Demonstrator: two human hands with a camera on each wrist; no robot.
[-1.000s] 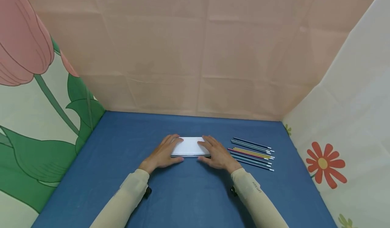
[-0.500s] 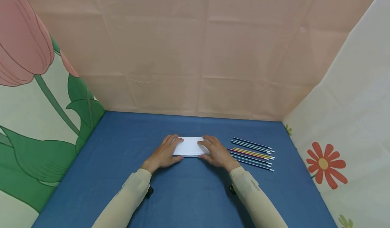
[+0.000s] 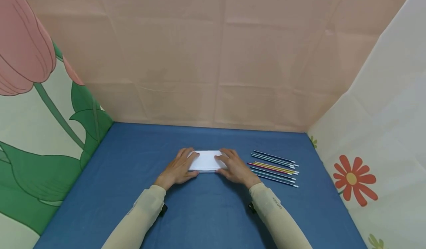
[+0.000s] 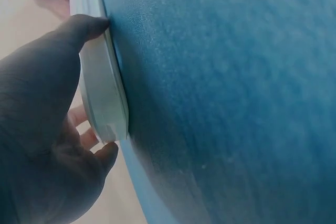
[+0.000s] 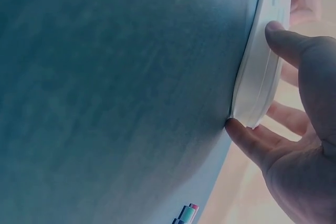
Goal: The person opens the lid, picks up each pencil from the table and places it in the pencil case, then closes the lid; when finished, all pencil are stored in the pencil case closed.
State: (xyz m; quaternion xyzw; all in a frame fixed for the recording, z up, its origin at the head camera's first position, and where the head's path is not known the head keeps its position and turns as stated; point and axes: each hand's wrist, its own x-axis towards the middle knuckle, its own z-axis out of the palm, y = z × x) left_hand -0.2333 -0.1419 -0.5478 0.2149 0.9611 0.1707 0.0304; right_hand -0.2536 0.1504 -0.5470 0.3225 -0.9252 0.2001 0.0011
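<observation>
A flat white box (image 3: 207,161) lies on the blue table between both hands. My left hand (image 3: 178,169) holds its left end, with the thumb on the near side and the fingers round the end and far edge. At the right end, my right hand (image 3: 235,170) grips it in a mirrored way. The left wrist view shows the box (image 4: 102,85) with the left thumb pressed on its side. In the right wrist view, the right thumb rests against the side of the box (image 5: 258,72), and a fingertip meets its lower corner.
Several pencils (image 3: 276,167) in dark, teal, yellow and red lie side by side to the right of the right hand. One pencil end (image 5: 188,212) with a pink eraser shows in the right wrist view. Hanging cloths enclose the blue table (image 3: 199,219) at the back and sides.
The box has shifted very slightly to the right, with the left hand following. Both hands keep hold of its ends, and the pencils have stayed in place.
</observation>
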